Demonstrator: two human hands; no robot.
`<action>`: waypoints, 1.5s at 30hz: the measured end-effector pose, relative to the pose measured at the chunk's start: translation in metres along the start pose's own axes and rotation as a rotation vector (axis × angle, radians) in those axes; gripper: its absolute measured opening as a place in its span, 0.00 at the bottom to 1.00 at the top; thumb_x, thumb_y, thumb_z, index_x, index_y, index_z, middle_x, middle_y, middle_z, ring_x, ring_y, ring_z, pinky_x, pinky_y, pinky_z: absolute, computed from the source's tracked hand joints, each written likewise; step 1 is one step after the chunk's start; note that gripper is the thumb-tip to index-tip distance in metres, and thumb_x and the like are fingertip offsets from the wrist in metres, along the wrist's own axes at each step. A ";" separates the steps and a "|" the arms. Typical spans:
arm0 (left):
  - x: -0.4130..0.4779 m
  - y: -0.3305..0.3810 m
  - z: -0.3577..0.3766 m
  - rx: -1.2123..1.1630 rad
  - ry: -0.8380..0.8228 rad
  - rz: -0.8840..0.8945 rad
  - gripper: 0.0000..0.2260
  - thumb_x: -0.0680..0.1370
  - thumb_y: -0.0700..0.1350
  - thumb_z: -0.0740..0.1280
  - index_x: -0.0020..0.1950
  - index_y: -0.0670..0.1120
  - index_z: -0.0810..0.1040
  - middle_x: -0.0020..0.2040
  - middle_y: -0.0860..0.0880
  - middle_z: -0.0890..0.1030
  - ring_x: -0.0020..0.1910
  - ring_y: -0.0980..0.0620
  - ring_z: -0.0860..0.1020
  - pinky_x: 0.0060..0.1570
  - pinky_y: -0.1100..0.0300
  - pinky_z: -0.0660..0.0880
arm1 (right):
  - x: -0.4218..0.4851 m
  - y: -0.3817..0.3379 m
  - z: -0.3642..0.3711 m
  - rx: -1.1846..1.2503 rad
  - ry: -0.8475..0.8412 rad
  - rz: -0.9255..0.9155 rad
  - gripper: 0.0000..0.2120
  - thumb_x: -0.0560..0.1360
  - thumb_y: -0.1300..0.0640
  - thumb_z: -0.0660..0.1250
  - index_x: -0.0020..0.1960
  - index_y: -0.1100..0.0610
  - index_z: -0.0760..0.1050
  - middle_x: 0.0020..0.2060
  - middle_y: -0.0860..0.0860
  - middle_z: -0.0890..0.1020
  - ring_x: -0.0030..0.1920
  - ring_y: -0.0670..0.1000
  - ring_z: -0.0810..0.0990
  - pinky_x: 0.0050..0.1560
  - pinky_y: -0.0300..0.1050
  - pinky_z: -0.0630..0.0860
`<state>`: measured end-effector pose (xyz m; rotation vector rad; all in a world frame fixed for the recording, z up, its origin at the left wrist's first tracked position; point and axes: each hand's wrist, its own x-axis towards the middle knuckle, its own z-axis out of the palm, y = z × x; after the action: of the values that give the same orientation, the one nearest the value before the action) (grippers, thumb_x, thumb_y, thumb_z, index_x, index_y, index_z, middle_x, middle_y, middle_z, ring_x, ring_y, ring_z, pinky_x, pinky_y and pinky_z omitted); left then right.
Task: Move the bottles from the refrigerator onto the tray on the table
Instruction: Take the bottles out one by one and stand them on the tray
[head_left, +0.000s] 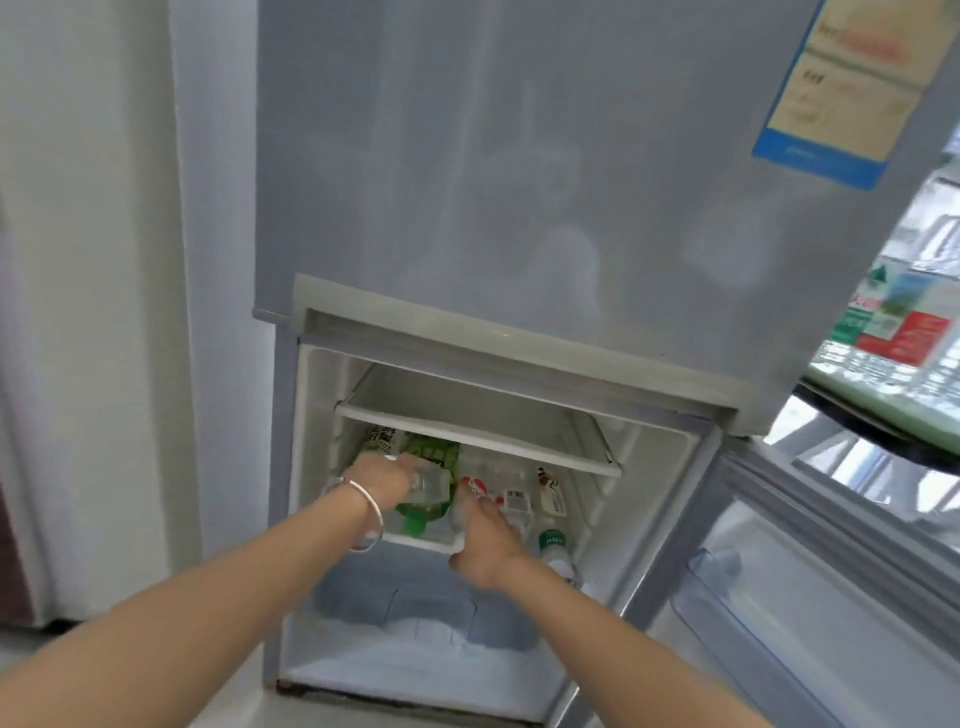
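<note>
The lower compartment of the grey refrigerator (519, 218) stands open, and several bottles lie on its middle shelf (431, 543). My left hand (382, 480), with a silver bangle on the wrist, is closed over a clear bottle (428, 486) that lies on a green bottle (415, 519) with a green cap. My right hand (485, 540) grips a clear bottle with a red and white label (475, 491). To its right lie a clear bottle with a white label (517, 501), a small cream bottle (550, 496) and a green-capped water bottle (553, 545). No tray or table shows.
A white glass shelf (467, 421) sits just above the bottles. The open fridge door (810, 597) with its door bins swings out at the right. A shrink-wrapped pack of bottles (893, 332) stands at the far right. A white wall is at the left.
</note>
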<state>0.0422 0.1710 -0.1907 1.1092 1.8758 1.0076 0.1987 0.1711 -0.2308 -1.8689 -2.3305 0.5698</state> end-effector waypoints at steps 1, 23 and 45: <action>-0.007 0.005 -0.009 0.024 -0.031 0.008 0.16 0.78 0.50 0.61 0.35 0.40 0.73 0.35 0.40 0.76 0.32 0.45 0.73 0.39 0.58 0.68 | -0.007 -0.006 -0.003 0.014 0.001 -0.002 0.47 0.72 0.60 0.69 0.79 0.48 0.40 0.78 0.56 0.53 0.77 0.60 0.57 0.74 0.56 0.59; -0.247 0.251 0.009 -0.180 -0.200 0.967 0.11 0.80 0.50 0.56 0.52 0.45 0.74 0.44 0.49 0.77 0.42 0.50 0.75 0.41 0.58 0.68 | -0.281 0.035 -0.266 0.812 0.460 0.035 0.25 0.72 0.57 0.73 0.64 0.59 0.68 0.53 0.57 0.84 0.50 0.56 0.85 0.53 0.52 0.81; -0.263 0.388 0.295 0.109 -0.953 0.847 0.23 0.83 0.54 0.50 0.76 0.44 0.60 0.60 0.45 0.73 0.54 0.52 0.74 0.48 0.61 0.68 | -0.209 0.350 -0.429 0.744 0.769 0.132 0.17 0.75 0.53 0.70 0.61 0.59 0.77 0.59 0.58 0.81 0.61 0.57 0.78 0.68 0.57 0.69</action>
<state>0.5270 0.1324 0.0743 2.0528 0.6781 0.5677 0.7029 0.1294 0.0758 -1.4943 -1.2740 0.5024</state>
